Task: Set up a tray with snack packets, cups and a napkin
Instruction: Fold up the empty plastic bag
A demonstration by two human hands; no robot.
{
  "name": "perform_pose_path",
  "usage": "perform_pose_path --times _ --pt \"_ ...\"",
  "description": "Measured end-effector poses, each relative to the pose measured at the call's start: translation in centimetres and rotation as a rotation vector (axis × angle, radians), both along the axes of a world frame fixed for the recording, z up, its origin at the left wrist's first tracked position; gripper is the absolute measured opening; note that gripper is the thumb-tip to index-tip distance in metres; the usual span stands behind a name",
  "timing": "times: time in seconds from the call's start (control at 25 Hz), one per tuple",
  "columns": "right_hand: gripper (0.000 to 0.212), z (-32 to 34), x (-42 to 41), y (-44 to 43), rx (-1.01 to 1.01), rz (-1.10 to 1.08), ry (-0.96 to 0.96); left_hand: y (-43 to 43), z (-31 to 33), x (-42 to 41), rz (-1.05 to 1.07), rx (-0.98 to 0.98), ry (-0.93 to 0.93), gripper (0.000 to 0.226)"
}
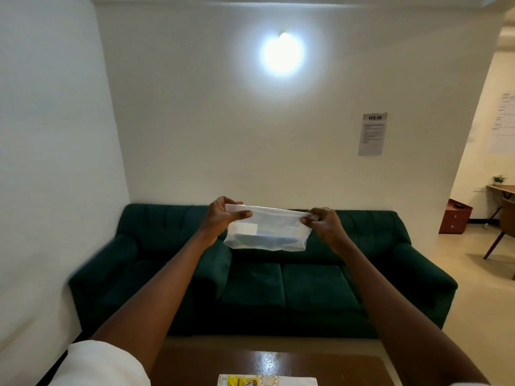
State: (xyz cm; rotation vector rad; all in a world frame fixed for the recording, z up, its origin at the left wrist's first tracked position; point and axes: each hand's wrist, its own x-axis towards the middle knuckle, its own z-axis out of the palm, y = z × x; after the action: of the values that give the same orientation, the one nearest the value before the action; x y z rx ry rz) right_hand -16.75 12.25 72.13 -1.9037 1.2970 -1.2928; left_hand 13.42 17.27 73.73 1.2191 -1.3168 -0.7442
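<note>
- Closest to the lens: one white sleeve (106,363) on the left arm, plus a glossy brown table (278,363) edge with one tray (292,380) peeking in, and a yellow snack packet (242,381) on it, print too cropped to read.
- Both arms stretched out straight, raised in front of one green sofa (262,274).
- Left hand (223,221) pinches the top left corner of one clear plastic pouch (267,232); right hand (324,222) pinches the top right corner, so the pouch hangs taut between them.
- White blank label just right of the left grip.
- One wall notice (373,134) up right of the right grip reads "WS 08"; smaller text is unreadable.
</note>
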Motion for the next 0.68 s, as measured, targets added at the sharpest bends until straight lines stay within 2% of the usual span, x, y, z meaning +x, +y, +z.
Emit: perform_pose_path --times 0.08,0.12,0.2,0.28,0.36,0.4,0.52,0.6,0.68 --pt "0.018 -0.1 -0.2 0.0 0.061 0.085 -0.154 0.1 -0.5 0.5 -0.123 0.035 -0.043 0.061" --pt "0.018 -0.2 -0.3 0.0 0.072 0.104 -0.174 0.1 -0.9 0.8 -0.137 0.043 -0.071 0.053" --pt "0.022 -0.2 -0.5 -0.4 0.084 0.123 -0.068 -0.1 -1.6 1.2 -0.109 0.035 -0.055 0.037" --pt "0.034 0.0 -0.3 -0.3 0.104 0.172 0.115 -0.4 -1.8 1.5 -0.101 0.020 -0.054 0.030" --pt "0.055 0.6 0.7 0.2 0.107 0.247 0.258 -0.3 -1.3 1.1 -0.150 0.006 -0.188 0.027" --pt "0.054 0.8 1.4 0.5 0.100 0.280 0.327 -0.2 -0.8 0.6 -0.187 0.003 -0.255 0.027" --pt "0.020 0.3 3.0 0.6 0.042 0.329 0.461 0.0 1.1 -0.6 -0.233 -0.036 -0.290 0.029" --pt "0.017 -0.7 2.9 0.7 0.068 0.326 0.284 0.1 1.6 -0.9 -0.153 -0.095 -0.125 0.034" --pt "0.023 -2.0 2.4 0.8 0.161 0.335 -0.082 0.4 0.8 -0.8 -0.046 -0.090 0.220 0.046"
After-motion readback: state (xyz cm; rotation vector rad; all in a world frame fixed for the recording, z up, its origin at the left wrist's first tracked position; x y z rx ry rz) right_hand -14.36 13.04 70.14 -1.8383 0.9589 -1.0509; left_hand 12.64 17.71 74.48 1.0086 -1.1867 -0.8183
